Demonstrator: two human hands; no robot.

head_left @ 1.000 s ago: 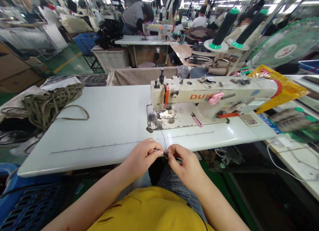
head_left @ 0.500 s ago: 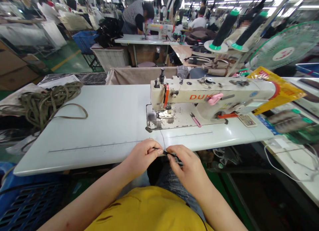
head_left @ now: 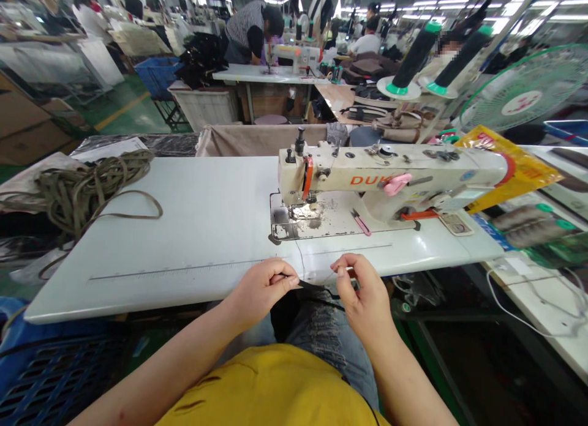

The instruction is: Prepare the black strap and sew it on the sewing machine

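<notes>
My left hand [head_left: 261,288] pinches one end of a thin dark strap [head_left: 315,285] at the front edge of the white sewing table [head_left: 184,230]. My right hand [head_left: 362,294] pinches the strap a short way to the right, fingers curled. A thin thread [head_left: 299,257] runs from the strap up to the needle area of the cream sewing machine [head_left: 390,175]. The strap sags between the hands over my lap.
A tangle of olive-brown cord [head_left: 82,190] lies at the table's left end. Pink snips [head_left: 361,222] rest on the machine bed. A yellow bag [head_left: 514,163], thread cones [head_left: 416,52] and a fan [head_left: 528,86] stand to the right. A blue crate [head_left: 50,377] sits lower left. Other people sew behind.
My right hand has slid to the right, away from the left hand, so a length of dark strap now shows between them. The left hand has stayed put.
</notes>
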